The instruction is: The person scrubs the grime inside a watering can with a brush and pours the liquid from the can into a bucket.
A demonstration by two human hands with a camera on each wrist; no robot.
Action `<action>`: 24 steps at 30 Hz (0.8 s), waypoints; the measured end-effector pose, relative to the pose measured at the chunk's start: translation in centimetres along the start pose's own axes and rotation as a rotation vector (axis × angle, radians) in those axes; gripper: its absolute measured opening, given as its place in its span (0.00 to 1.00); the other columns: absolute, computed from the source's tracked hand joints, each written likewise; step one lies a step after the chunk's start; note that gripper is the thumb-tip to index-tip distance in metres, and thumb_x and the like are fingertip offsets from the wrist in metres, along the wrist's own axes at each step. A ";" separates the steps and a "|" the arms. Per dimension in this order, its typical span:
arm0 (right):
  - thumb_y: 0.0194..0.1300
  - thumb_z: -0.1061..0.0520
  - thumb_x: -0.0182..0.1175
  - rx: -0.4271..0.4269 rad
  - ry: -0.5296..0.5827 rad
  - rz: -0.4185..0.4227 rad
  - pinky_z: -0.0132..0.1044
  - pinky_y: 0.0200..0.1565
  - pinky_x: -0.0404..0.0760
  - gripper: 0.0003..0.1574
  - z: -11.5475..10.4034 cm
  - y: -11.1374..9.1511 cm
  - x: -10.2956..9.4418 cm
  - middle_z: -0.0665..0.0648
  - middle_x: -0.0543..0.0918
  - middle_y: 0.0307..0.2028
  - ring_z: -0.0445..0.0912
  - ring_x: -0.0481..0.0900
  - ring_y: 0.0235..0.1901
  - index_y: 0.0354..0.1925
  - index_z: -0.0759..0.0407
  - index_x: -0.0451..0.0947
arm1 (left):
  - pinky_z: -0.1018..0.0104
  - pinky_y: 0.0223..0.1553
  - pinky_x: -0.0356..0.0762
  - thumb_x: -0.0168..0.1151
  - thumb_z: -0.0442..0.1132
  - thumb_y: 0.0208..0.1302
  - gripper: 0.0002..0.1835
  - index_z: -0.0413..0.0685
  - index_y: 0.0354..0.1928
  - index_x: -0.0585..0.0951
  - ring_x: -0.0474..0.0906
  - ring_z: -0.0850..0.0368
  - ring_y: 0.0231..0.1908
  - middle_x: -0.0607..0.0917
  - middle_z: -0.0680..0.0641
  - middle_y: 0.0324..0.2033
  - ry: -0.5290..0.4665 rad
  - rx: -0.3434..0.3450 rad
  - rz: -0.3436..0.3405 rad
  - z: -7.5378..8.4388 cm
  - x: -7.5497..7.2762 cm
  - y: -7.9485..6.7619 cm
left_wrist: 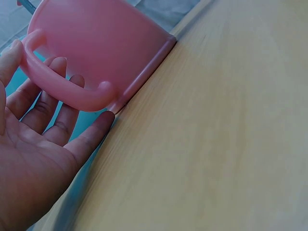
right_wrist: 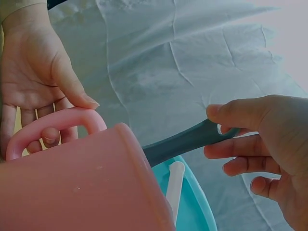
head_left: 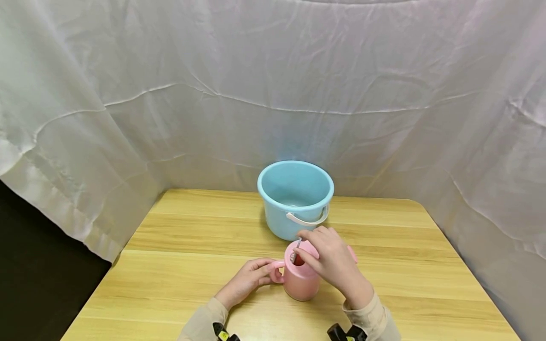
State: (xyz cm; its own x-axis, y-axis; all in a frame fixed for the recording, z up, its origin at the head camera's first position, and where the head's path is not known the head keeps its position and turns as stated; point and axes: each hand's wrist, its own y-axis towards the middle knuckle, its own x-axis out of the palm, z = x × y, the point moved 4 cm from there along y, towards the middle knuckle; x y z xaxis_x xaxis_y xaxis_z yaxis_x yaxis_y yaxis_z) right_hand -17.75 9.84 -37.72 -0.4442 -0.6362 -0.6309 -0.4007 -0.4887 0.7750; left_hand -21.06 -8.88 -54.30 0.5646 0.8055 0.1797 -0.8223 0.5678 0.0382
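Observation:
A pink watering can (head_left: pixel 301 287) stands upright on the table, its round top opening facing up. My left hand (head_left: pixel 250 278) holds the can's looped handle (left_wrist: pixel 65 89) at the left side, thumb on the outside and fingers reaching behind and into the loop. Over the opening, my right hand (head_left: pixel 334 260) pinches the end of a grey handle (right_wrist: pixel 185 142) with a hanging hole, between thumb and fingers. That handle slants down into the can; the tool's lower end is mostly hidden inside, so its kind is unclear. The spout (head_left: pixel 352 254) shows partly behind my right hand.
A light blue bucket (head_left: pixel 277 213) with a white carrying handle (head_left: pixel 308 222) stands just behind the can. The wooden table (head_left: pixel 170 284) ends at a pale curtain (head_left: pixel 213 132) at the back and sides.

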 end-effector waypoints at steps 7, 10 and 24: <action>0.48 0.56 0.73 0.018 -0.006 -0.007 0.34 0.33 0.72 0.19 0.1 -0.1 0.2 0.49 0.85 0.32 0.41 0.75 0.33 0.40 0.57 0.82 | 0.54 0.58 0.81 0.49 0.46 0.75 0.23 0.26 0.51 0.75 0.83 0.52 0.47 0.81 0.46 0.39 -0.006 -0.001 0.000 0.0 0.0 0.0; 0.48 0.57 0.73 0.038 -0.008 -0.029 0.33 0.33 0.72 0.18 0.3 -0.3 0.5 0.49 0.84 0.31 0.41 0.75 0.32 0.40 0.57 0.81 | 0.54 0.58 0.81 0.48 0.45 0.75 0.23 0.27 0.52 0.75 0.83 0.52 0.48 0.81 0.46 0.39 -0.007 0.001 0.002 0.0 0.0 -0.1; 0.51 0.53 0.72 0.109 -0.003 -0.141 0.33 0.33 0.72 0.15 1.0 -0.9 2.4 0.48 0.82 0.28 0.41 0.73 0.32 0.37 0.54 0.80 | 0.56 0.58 0.81 0.49 0.45 0.75 0.23 0.25 0.52 0.74 0.83 0.51 0.48 0.81 0.46 0.39 0.003 0.013 -0.004 0.0 0.0 -0.1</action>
State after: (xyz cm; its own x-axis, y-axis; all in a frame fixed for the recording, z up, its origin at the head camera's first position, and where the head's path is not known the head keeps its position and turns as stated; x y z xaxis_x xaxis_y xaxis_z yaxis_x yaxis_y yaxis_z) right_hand -19.27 9.36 -39.97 -0.3794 -0.5641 -0.7334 -0.5440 -0.5052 0.6700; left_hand -21.01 -8.92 -54.32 0.5677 0.8040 0.1766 -0.8211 0.5685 0.0513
